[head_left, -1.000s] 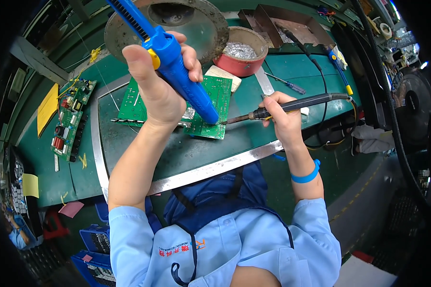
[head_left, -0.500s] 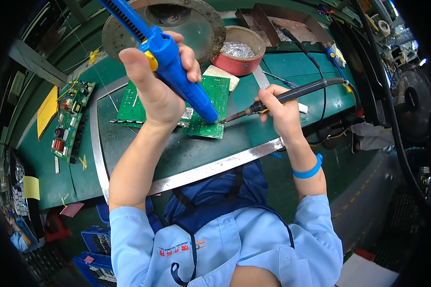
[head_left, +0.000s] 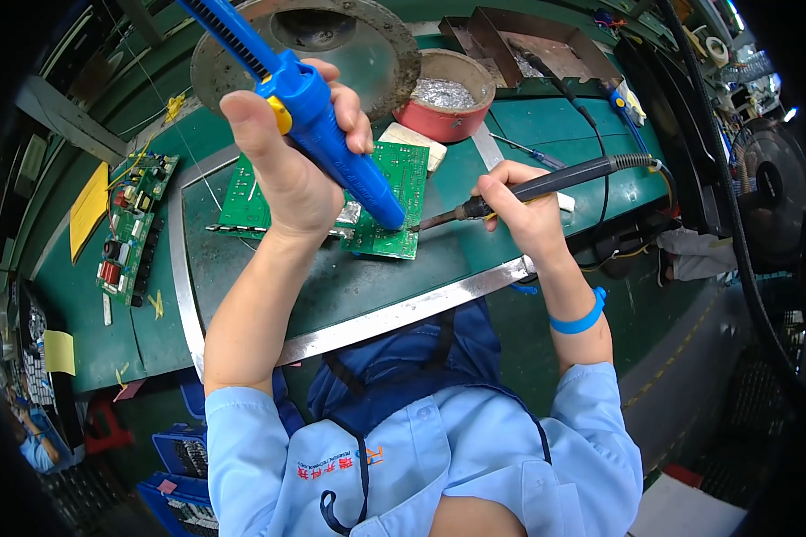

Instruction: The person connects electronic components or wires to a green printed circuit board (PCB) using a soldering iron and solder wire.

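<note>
My left hand (head_left: 300, 166) is wrapped round a blue solder sucker (head_left: 345, 166), its thumb lying up near the yellow button. The sucker's tip end points down at a green circuit board (head_left: 401, 179), close to the board's near right part. In my right hand (head_left: 527, 208) is a black soldering iron (head_left: 555, 182), held like a pen. Its tip reaches the same spot from the right, just beside the sucker's end; whether it touches the board is too small to tell. Another green board section (head_left: 244, 199) lies left of my left wrist.
A red-sided round pot (head_left: 448, 112) with crumpled silvery material stands behind the board, near a large round metal dish (head_left: 367, 54). A populated circuit board (head_left: 134, 233) lies at left. A screwdriver (head_left: 546, 159) and a second blue solder sucker (head_left: 630, 116) lie at right. A metal strip (head_left: 403, 309) edges the mat.
Both hands stay almost in place. The soldering iron has tilted slightly, with its tip shifting a little left and down. The sucker's upper end has moved slightly left.
</note>
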A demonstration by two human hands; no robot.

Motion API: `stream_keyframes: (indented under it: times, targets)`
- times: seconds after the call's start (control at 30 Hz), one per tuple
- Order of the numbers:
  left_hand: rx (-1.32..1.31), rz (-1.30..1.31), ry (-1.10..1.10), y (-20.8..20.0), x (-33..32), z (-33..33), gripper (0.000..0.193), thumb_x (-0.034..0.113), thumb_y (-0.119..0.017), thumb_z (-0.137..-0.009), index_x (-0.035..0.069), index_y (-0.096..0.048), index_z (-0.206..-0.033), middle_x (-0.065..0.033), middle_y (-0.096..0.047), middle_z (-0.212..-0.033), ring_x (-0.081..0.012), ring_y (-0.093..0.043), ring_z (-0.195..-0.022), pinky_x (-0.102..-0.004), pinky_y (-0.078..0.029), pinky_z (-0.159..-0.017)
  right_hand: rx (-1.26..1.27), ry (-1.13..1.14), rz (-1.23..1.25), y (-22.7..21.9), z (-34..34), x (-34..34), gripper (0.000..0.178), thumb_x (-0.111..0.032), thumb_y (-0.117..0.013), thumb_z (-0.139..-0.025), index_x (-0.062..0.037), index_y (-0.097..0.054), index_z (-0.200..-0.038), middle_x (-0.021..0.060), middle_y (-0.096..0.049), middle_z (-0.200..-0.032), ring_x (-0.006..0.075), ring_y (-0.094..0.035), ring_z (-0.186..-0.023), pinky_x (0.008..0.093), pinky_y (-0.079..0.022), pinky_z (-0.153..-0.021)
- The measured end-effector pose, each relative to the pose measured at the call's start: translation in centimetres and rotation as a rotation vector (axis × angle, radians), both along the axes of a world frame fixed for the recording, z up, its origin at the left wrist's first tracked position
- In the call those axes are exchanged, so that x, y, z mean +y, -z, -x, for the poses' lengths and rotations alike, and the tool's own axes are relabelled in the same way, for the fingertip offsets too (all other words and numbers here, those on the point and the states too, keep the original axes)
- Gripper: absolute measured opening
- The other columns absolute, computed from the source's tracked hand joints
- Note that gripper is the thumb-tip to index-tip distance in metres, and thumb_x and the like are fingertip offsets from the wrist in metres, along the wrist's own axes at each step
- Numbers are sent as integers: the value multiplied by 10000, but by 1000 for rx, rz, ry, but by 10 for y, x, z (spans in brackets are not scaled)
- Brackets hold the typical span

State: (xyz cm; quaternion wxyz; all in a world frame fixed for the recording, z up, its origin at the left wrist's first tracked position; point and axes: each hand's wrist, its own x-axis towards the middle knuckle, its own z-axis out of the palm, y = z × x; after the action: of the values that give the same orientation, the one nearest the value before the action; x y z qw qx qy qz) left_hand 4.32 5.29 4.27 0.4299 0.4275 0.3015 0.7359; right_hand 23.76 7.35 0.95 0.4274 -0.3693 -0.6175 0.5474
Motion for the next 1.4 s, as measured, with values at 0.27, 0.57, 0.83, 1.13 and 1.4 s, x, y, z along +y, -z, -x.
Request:
stream_keyframes:
  times: [0.27, 0.57, 0.83, 1.13, 1.4]
  targets:
    - [-6, -7, 9, 0, -1, -2, 811, 795, -280, -598, 74, -460, -922, -18, -422, -615, -110, -392, -509, -251, -332, -504, -127, -134, -91, -11, 2, 1, 181, -129, -553, -751, -11, -529, -616, -1, -494, -499, 36, -442, -433, 177, -342, -391]
    - [1, 15, 22, 0, -2, -7, 803, 793, -276, -601, 78, -456, -919, -20, -427, -623, -107, -391, -509, -246, -331, -501, -103, -69, -85, -8, 2, -3, 167, -117, -555, -743, -3, -531, -624, 7, -503, -516, 46, -460, -434, 175, -360, -394]
    - [69, -14, -22, 0, -6, -9, 734, 766, -308, -628, 78, -428, -853, -14, -422, -594, -109, -402, -482, -247, -342, -495, -94, -50, -94, -6, -1, -5, 162, -117, -549, -750, 0, -539, -637, 12, -505, -522, 50, -472, -435, 175, -366, -395]
    - [325, -166, -206, -34, -2, 34, 437, 473, -556, -712, 59, -449, -806, -13, -464, -609, -89, -453, -517, -210, -373, -481, 88, 123, -212, 3, -24, 3, 174, -133, -522, -804, 29, -539, -743, 48, -535, -615, 87, -498, -518, 202, -404, -499]
    - [1822, -116, -75, -9, -22, 21, 192, 19, -561, -594, 33, -432, -735, -133, -528, -591, -299, -545, -567, -359, -430, -495, 611, 346, -174, -1, -10, 2, 272, -232, -432, -861, 18, -454, -967, 29, -475, -768, 71, -442, -665, 197, -390, -656]
